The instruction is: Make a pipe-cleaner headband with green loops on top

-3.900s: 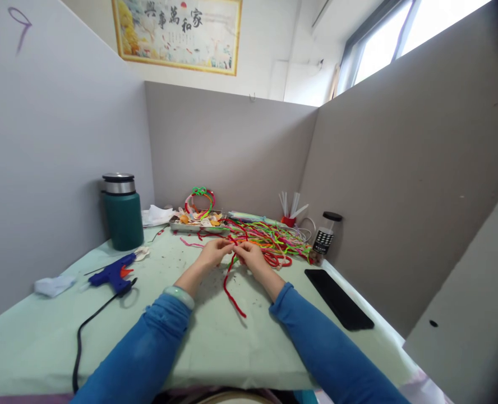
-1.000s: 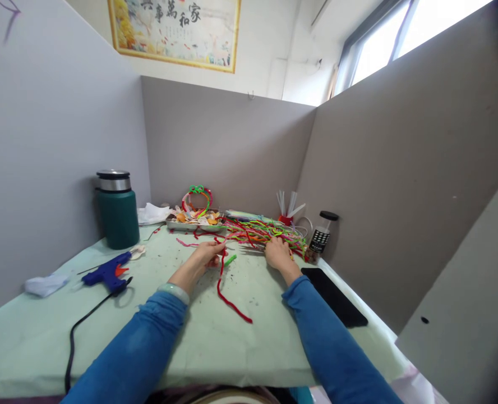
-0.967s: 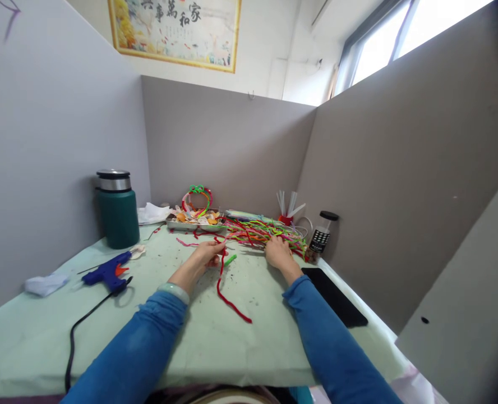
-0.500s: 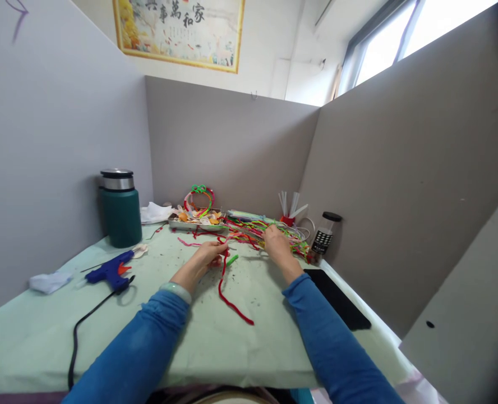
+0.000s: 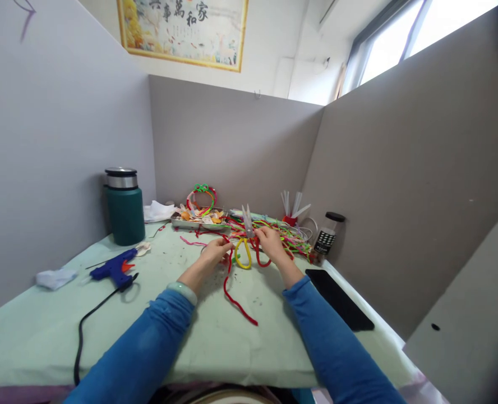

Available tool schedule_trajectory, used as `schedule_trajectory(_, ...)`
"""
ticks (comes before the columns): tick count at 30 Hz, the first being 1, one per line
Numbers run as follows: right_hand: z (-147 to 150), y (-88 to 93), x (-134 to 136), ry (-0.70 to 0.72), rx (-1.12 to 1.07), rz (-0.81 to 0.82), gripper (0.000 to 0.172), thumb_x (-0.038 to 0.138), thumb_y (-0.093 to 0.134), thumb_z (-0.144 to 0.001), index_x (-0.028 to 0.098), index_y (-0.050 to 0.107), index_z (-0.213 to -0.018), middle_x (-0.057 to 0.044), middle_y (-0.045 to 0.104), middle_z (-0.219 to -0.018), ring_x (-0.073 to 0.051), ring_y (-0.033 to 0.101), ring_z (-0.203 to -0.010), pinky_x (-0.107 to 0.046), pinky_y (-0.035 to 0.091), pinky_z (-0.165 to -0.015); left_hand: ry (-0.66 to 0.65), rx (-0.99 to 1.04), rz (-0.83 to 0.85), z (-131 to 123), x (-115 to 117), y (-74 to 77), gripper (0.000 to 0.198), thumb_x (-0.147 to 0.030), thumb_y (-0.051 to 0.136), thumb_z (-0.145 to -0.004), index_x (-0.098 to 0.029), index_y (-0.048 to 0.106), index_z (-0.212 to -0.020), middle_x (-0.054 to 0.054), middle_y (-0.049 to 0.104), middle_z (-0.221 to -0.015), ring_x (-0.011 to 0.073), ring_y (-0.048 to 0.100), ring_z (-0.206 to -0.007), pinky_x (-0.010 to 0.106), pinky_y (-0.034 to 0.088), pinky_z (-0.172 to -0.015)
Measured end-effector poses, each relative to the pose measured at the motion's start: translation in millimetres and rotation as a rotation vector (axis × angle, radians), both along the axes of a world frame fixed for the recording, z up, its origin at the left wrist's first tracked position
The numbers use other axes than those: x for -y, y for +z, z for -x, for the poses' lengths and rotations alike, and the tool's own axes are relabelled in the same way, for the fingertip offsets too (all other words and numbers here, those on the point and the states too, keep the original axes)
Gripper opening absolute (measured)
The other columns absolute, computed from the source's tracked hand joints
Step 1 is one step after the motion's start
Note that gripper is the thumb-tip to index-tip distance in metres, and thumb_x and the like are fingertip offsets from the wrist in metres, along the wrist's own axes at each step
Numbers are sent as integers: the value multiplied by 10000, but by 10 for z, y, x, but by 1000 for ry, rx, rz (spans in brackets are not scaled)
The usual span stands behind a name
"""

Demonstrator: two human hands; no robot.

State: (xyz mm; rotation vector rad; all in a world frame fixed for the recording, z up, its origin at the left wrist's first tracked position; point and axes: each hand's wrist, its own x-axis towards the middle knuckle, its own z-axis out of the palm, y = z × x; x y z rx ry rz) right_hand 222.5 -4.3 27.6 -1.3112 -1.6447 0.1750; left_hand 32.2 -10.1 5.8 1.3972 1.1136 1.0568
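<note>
My left hand (image 5: pixel 216 253) is closed on a red pipe cleaner (image 5: pixel 233 300), whose long tail curves down over the table towards me. A short green piece (image 5: pixel 236 258) shows beside those fingers; whether it is joined to the red one I cannot tell. In my right hand (image 5: pixel 270 242) is a pair of scissors (image 5: pixel 248 221), blades pointing up and slightly apart. One scissor handle loop is yellow, the other red, and both hang below my fingers. Behind this hand lies a heap of coloured pipe cleaners (image 5: pixel 289 234).
A metal tray (image 5: pixel 198 225) of small pieces stands at the back, with a colourful ring (image 5: pixel 202 200) on it. To the left are a green flask (image 5: pixel 125 216) and a blue glue gun (image 5: pixel 113 269) with its cord. On the right are a jar (image 5: pixel 327 238) and a black flat object (image 5: pixel 339 300).
My right hand has lifted the scissors from the heap and brought them slightly left, towards my left hand. The left hand still grips the red pipe cleaner.
</note>
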Motion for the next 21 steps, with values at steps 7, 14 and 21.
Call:
schedule_trajectory(7,64,-109,97,202,-249,-29,293,412,432,-825,171,554,-712,16,531,-641,-117,445,-588,-216,336,-544,-10,118,-101,-105,-35,-83,285,-329,685,-682,-157,487,-791,53,638,-775,104,577,-585,210,456,-507)
schedule_trajectory(14,55,-363,14,124,-561,108,422,569,381,-812,190,506,-677,46,404,-493,-104,335,-429,-228,269,-424,-102,34,-136,-175,-142,-178,228,-332,659,-690,-140,587,-789,-25,560,-577,77,494,-433,219,440,-469)
schedule_trajectory(21,64,-427,-28,25,-569,78,456,617,405,-776,191,506,-649,47,387,-446,-117,356,-424,-240,281,-416,-85,-153,-251,-126,-277,-279,251,-396,572,-739,-151,596,-691,-21,544,-451,111,534,-418,205,383,-462)
